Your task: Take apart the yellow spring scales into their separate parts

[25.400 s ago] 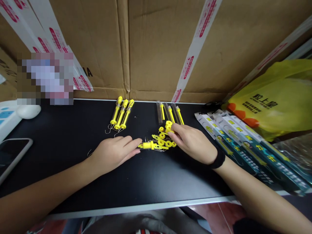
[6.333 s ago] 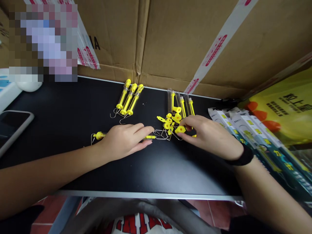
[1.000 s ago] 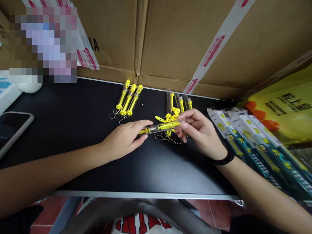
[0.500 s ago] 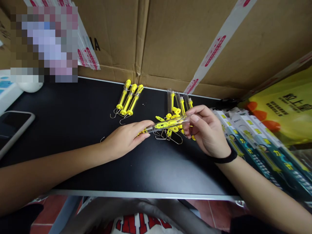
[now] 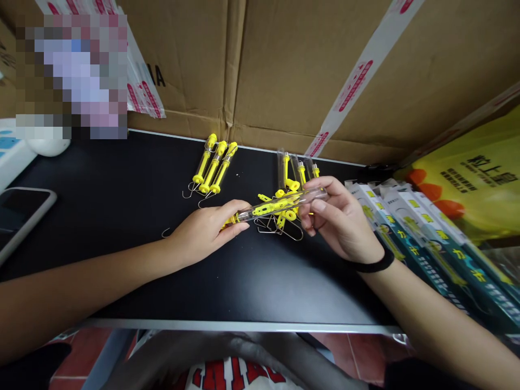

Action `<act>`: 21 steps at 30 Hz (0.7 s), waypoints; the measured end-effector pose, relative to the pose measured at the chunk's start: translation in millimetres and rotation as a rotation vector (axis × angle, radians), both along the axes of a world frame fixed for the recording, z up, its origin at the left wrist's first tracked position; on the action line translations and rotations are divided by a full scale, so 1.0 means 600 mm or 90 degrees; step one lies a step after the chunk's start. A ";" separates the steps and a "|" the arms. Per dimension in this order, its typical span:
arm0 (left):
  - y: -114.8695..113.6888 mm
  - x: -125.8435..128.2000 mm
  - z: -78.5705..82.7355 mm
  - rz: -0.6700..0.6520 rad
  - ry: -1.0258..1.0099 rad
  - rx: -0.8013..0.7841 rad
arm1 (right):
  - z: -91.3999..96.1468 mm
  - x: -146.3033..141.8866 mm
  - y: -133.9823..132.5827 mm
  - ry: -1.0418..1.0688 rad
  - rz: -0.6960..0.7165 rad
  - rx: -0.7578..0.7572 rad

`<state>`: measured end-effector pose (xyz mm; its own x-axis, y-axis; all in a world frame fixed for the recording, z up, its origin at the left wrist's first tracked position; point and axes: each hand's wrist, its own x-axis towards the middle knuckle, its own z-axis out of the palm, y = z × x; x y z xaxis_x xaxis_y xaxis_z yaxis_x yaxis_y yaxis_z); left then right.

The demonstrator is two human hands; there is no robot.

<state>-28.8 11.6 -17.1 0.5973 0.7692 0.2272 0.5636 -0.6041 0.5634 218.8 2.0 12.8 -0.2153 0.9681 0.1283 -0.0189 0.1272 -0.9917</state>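
Left hand [image 5: 207,225] and right hand [image 5: 339,219] clamp fingers on opposite ends of 1 tube [image 5: 307,196], parts [image 5: 281,221] behind it; holding it straight likely prevents jamming.

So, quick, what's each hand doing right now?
Left hand: closed, holding one end of the yellow-and-clear tube.
Right hand: closed, pinching its other end.

"What's on your arms?"

"My left hand [image 5: 207,230] and both forearms [image 5: 97,276] are bare; just behind my right hand [image 5: 345,225] I wear a plain black wristband [image 5: 379,265]."

"And your clothes?"

"Creased grey cloth [image 5: 260,346] spreads in front of me, and closer in I wear a white top [image 5: 244,376] with bold red letters [image 5: 215,376], partly cut off."
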 end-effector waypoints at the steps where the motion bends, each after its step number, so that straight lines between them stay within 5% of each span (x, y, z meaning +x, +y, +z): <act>1: 0.000 0.000 0.000 0.002 0.003 0.002 | 0.000 -0.001 -0.001 0.004 0.010 -0.010; 15: -0.002 0.003 0.005 -0.009 0.008 -0.037 | -0.014 -0.009 -0.005 0.048 0.140 -0.121; 21: -0.006 0.004 0.002 -0.035 0.047 0.047 | -0.017 -0.009 -0.006 0.012 0.177 -0.132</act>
